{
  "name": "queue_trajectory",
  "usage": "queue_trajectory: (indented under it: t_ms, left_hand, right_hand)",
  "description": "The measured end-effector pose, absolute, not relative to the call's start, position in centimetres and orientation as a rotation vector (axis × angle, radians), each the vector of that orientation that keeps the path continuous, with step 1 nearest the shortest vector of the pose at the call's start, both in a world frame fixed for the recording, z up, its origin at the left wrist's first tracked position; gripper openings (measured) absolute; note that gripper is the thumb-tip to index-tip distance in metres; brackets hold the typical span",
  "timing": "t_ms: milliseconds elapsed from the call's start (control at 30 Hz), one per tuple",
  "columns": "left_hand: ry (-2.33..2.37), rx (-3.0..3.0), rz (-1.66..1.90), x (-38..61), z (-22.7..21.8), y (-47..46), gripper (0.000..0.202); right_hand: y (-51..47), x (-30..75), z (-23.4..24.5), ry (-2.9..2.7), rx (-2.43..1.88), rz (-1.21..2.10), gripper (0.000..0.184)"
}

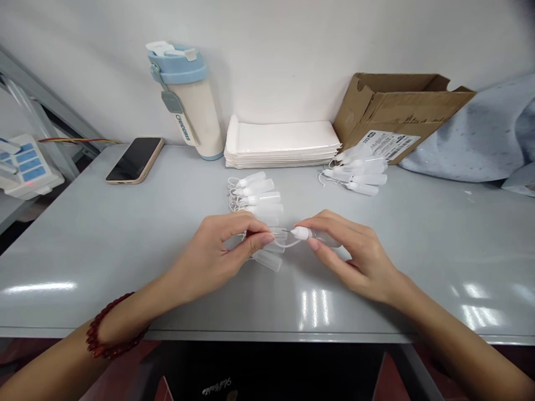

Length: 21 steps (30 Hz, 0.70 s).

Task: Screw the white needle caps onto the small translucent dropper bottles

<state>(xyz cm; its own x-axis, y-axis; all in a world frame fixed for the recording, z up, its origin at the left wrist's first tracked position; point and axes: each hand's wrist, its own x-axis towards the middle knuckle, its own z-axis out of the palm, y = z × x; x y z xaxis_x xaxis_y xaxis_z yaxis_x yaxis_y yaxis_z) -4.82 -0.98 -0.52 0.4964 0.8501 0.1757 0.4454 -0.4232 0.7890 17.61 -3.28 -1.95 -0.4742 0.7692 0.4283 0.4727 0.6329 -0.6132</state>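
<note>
My right hand (349, 250) holds a small clear squeeze bottle (326, 239) lying on its side, thumb and fingers around its white top. A thin metal needle points left from that top. A white strap (288, 244) curves from the bottle to my left hand (228, 245), whose thumb and forefinger are pinched on its end; whatever sits at that end is hidden by the fingertips. Behind and under my left fingers lies a row of similar needle bottles (261, 199), partly covered by the hand.
More bottles are heaped (361, 172) before an open cardboard box (401, 111). A stack of white envelopes (284, 139) stands by the wall, beside a cream tumbler (196, 111) and a phone (136, 160). Grey-blue fabric (472, 139) lies at right on the grey table (125, 234).
</note>
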Motion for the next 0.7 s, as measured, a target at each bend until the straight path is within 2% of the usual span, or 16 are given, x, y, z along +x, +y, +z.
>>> queue_trajectory:
  t_ms: [300,700]
  left_hand:
    - [0.971,1.973,0.708,-4.46,-0.32,-1.39,0.013]
    - [0.976,1.975,0.724,-4.57,-0.27,-1.49,0.012]
  right_hand:
    - [-3.54,17.23,-2.28,-2.147,-0.913,0.649,0.022]
    - [-3.59,17.35,-1.89,-2.141,-0.923,0.622,0.022]
